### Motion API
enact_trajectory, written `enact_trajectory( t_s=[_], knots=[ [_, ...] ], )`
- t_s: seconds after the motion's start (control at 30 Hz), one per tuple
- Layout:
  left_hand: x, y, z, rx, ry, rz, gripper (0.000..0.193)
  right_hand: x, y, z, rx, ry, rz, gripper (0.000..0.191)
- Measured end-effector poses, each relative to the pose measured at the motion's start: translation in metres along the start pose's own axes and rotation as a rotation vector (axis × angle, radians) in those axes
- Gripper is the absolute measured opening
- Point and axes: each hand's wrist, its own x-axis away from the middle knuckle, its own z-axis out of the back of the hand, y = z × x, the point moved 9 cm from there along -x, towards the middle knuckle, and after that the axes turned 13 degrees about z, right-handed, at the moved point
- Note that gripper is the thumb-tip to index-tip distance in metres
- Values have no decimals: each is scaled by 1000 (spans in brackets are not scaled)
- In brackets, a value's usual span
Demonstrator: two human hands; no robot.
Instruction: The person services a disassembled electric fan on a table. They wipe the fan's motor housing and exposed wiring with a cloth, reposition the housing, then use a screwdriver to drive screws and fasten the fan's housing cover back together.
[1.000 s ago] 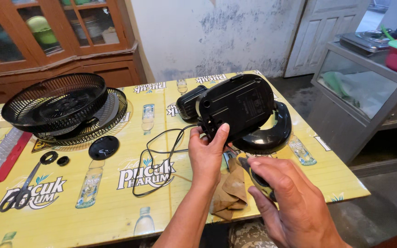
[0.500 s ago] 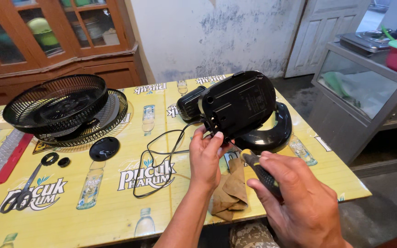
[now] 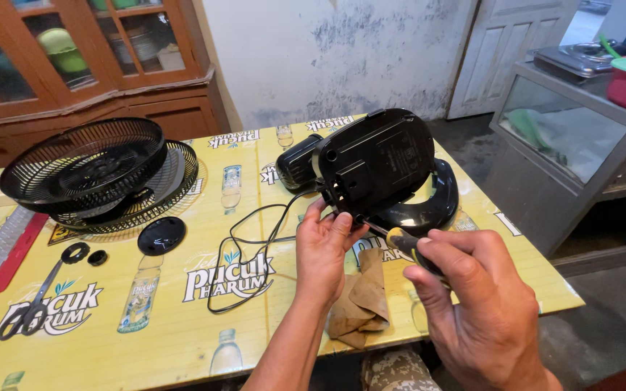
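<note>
Two hands: both bare, both the person's own, working at the near edge of a yellow printed table (image 3: 182,340).
Left grip: the left hand (image 3: 325,250) has its fingers curled and pressed against the lower edge of the fan body, steadying it; it pinches nothing loose.
Right grip: the right hand (image 3: 472,289) is wrapped tight round the handle of a screwdriver (image 3: 400,241), whose thin shaft runs up and left from the grip to the fan body's lower edge.
One fan body: the black motor housing with base (image 3: 378,163) stands just above the left grip, tipped so its flat back faces the camera.
Handling, as a judgement: hard plastic shell, stiff, probably weighty at the motor and prone to rock on its curved base; best held by the lower rim, where the left grip already sits. Smooth plastic may slip.
One cord: a thin black cord (image 3: 244,250), limp, loops left of the left grip.
One cloth: a brown rag (image 3: 360,304), soft, lies below and between the grips.
Two grilles: black wire fan guards (image 3: 85,170), stacked, well left of both grips.
One round cap (image 3: 161,235) and two small rings (image 3: 85,255): left of the cord.
One pair of scissors (image 3: 27,311): far left, near the table edge.
</note>
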Motion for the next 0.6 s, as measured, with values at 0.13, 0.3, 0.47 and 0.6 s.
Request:
enact_trajectory(
  t_s=[0.13, 0.3, 0.47, 0.6],
  knots=[
    [-6, -4, 5, 92, -49, 27, 39, 3, 2, 2, -62, 23, 5, 29],
    [-11, -14, 14, 160, -11, 51, 35, 3, 1, 2, -79, -14, 28, 36],
    [-12, -14, 15, 143, -1, 63, 37, 0, 2, 3, -73, -18, 40, 41],
    [-8, -9, 9, 133, -32, 62, 42, 1, 1, 2, -103, -52, 45, 44]
  ],
)
